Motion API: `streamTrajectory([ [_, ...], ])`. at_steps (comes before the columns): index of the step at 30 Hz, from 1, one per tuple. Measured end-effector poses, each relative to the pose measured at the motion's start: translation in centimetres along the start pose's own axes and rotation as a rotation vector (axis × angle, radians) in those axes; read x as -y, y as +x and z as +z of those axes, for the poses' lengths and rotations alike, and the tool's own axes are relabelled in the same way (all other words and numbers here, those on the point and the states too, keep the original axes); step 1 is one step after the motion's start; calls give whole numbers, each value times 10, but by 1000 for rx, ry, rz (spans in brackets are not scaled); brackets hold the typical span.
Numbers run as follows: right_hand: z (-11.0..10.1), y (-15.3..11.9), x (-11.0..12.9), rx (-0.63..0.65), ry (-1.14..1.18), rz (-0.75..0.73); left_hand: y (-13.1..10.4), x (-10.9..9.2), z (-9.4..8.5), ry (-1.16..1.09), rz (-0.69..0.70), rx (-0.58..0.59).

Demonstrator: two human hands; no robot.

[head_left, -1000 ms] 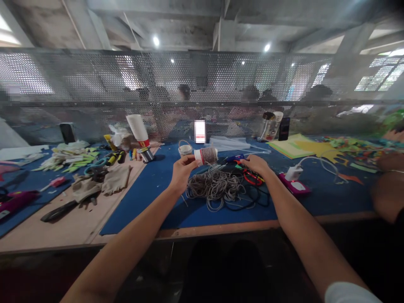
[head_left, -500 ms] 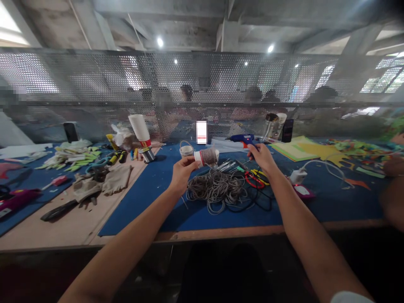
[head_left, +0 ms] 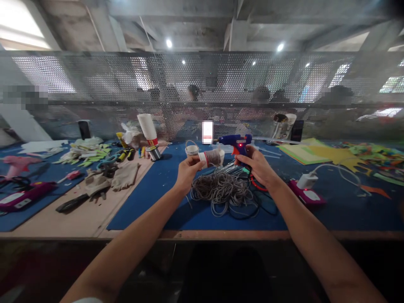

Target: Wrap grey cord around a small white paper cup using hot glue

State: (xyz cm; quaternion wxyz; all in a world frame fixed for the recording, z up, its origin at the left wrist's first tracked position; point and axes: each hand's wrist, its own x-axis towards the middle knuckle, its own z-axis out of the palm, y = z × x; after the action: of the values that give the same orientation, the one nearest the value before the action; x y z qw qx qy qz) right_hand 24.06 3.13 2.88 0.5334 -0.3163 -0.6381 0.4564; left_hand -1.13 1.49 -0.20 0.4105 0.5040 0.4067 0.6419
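My left hand [head_left: 189,169] is closed on a white paper cup [head_left: 212,158] lying on its side in the air, its middle wound with grey-brown cord. In my right hand [head_left: 255,163] is a blue hot glue gun [head_left: 235,140] with an orange trigger and a lit red light; its nozzle points left, above the cup. Below both hands lies a loose heap of grey cord [head_left: 222,189]. A small white cup with a handle [head_left: 191,149] stands just behind my left hand.
A stack of paper cups [head_left: 147,128] leans at the back left, near work gloves [head_left: 125,176]. On the right are a purple power strip [head_left: 307,194] with a white charger [head_left: 306,180] and yellow-green sheets [head_left: 303,152]. A perforated metal screen [head_left: 221,78] rises behind the table.
My right hand has lifted the glue gun off the table and brought it left, close to the cup. My left hand still holds the cup. The view has turned slightly left.
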Motion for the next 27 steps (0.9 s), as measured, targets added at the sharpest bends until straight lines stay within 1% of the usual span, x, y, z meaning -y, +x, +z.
streamTrajectory([
  [4, 3, -2, 1, -4, -96, -41, 0, 1, 0, 5, 3, 1],
  [7, 5, -3, 2, -24, -174, -34, -1, 0, 0, 27, 11, 11],
  [11, 9, -4, 0, -102, -286, 11, -1, -1, 1, 39, 12, 9],
  [14, 14, -6, 0, -141, -354, -25, 0, 1, 0, 34, 24, 8],
  [18, 22, -10, 3, -118, -345, -88, 1, 2, 0, 37, 25, 10],
  [21, 26, -12, 3, -137, -351, -58, -1, -1, 1, 25, 6, 38],
  [24, 26, -12, 2, -102, -303, -33, -2, -6, 2, 30, -27, 78],
  [27, 24, -11, 1, -64, -269, -38, -3, -9, 3, -3, -61, 124],
])
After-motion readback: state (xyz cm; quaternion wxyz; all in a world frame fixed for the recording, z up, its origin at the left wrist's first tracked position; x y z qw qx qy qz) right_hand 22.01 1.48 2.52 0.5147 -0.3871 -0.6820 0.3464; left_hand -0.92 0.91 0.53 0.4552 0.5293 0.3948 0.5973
